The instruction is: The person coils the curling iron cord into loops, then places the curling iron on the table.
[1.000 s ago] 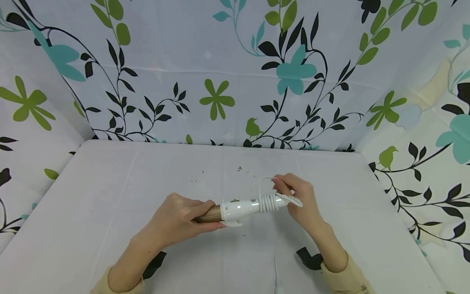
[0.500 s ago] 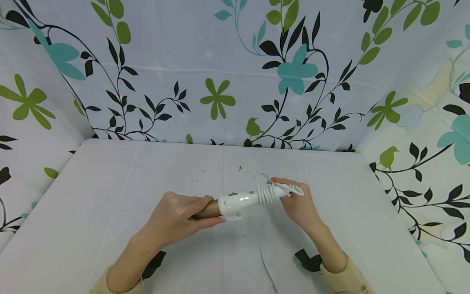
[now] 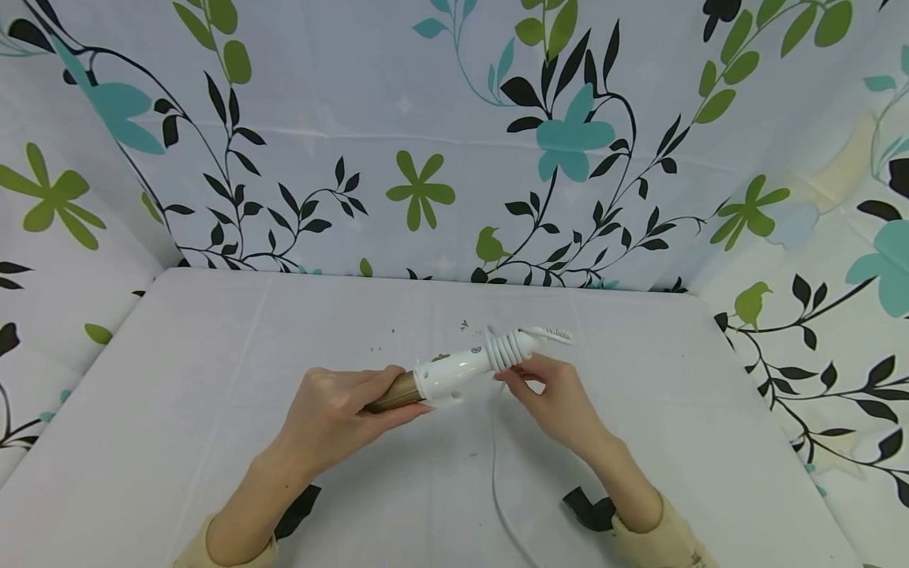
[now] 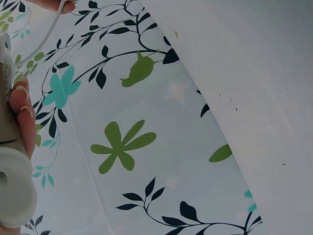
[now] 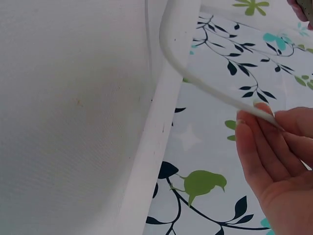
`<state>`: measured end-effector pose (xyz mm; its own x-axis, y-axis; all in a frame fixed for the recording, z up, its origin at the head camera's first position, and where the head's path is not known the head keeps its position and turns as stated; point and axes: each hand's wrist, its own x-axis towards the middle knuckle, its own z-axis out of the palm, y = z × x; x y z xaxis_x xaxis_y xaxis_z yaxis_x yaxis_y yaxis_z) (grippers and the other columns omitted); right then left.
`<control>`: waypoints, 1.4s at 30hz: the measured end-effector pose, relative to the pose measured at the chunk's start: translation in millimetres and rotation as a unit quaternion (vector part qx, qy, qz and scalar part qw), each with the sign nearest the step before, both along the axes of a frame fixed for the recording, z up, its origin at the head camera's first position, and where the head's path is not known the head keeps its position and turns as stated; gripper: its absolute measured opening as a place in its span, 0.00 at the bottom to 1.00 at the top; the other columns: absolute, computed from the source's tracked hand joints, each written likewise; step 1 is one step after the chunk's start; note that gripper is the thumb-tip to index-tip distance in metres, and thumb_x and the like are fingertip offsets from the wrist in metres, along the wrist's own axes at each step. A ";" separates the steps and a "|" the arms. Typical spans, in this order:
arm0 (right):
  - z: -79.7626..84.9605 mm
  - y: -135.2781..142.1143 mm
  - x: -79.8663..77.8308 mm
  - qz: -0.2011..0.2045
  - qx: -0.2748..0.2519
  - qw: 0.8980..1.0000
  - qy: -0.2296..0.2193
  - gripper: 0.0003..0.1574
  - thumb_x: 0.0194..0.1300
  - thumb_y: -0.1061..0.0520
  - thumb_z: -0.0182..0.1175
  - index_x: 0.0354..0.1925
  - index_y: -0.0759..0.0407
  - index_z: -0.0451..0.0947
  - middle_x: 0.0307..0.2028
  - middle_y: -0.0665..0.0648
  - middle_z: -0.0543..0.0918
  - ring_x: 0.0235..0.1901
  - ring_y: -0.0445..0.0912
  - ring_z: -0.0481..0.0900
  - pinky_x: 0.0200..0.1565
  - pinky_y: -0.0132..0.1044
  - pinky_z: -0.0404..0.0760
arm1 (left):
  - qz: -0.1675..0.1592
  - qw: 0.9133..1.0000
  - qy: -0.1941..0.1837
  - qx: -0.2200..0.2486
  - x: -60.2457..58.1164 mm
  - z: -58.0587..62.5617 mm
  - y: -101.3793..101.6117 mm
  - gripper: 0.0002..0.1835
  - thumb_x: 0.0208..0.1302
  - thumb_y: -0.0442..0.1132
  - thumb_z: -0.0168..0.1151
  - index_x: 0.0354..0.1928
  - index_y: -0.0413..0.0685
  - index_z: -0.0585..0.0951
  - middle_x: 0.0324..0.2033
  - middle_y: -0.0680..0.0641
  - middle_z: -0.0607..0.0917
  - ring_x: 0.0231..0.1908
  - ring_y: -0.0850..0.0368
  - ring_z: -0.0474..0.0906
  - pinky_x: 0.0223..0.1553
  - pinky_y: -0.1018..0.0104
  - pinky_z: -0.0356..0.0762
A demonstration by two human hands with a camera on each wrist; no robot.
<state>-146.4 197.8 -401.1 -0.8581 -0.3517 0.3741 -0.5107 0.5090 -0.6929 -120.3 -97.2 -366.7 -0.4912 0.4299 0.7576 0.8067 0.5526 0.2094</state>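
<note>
A white-handled hair curling iron [image 3: 450,375] with a gold-brown barrel [image 3: 394,393] is held tilted above the table. My left hand [image 3: 330,414] grips it by the barrel, thumb on the near upper side and fingers beneath. White cord [image 3: 504,351] is coiled several times around the handle's right end, where a ribbed loop sticks out. Just below those coils my right hand [image 3: 557,398] pinches the cord's loose length, which hangs toward the front edge. In the right wrist view the cord [image 5: 210,90] runs between thumb and fingertips. The left wrist view catches left fingers [image 4: 24,107] along the barrel.
A white-covered table [image 3: 213,355] lies below, with small dark crumbs [image 3: 464,324] near its back. Patterned cloth [image 3: 319,95] with leaves and flowers surrounds it at the back and sides. Black straps [image 3: 595,511] hang near both wrists.
My right hand has passed from behind the handle's end to below it, drawing the cord round. The handle's right end has tipped up, and the loose cord has shifted left.
</note>
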 end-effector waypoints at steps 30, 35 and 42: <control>-3.2 -8.8 5.6 0.172 0.018 0.985 0.029 0.13 0.68 0.69 0.59 0.49 0.62 0.82 0.37 0.52 0.88 0.39 0.44 0.87 0.44 0.33 0.84 | 0.141 0.989 -0.025 0.023 -2.4 1.0 -5.0 0.36 0.67 0.70 0.50 0.26 0.44 0.84 0.13 0.52 0.81 0.10 0.67 0.67 0.14 0.78 0.57; 1.1 -9.3 9.6 0.130 0.012 0.991 0.012 0.18 0.69 0.68 0.59 0.56 0.64 0.80 0.36 0.49 0.88 0.40 0.42 0.85 0.45 0.36 0.84 | 0.160 0.987 -0.017 0.015 -2.4 1.9 -6.7 0.35 0.68 0.71 0.48 0.24 0.46 0.82 0.11 0.54 0.77 0.10 0.68 0.62 0.13 0.76 0.55; 4.8 -7.8 10.4 0.099 -0.003 0.995 -0.001 0.16 0.69 0.69 0.59 0.53 0.60 0.80 0.34 0.48 0.86 0.36 0.43 0.83 0.41 0.37 0.84 | 0.176 0.984 -0.010 0.022 -2.7 3.9 -7.7 0.35 0.68 0.70 0.48 0.22 0.47 0.79 0.10 0.55 0.74 0.10 0.68 0.59 0.13 0.76 0.53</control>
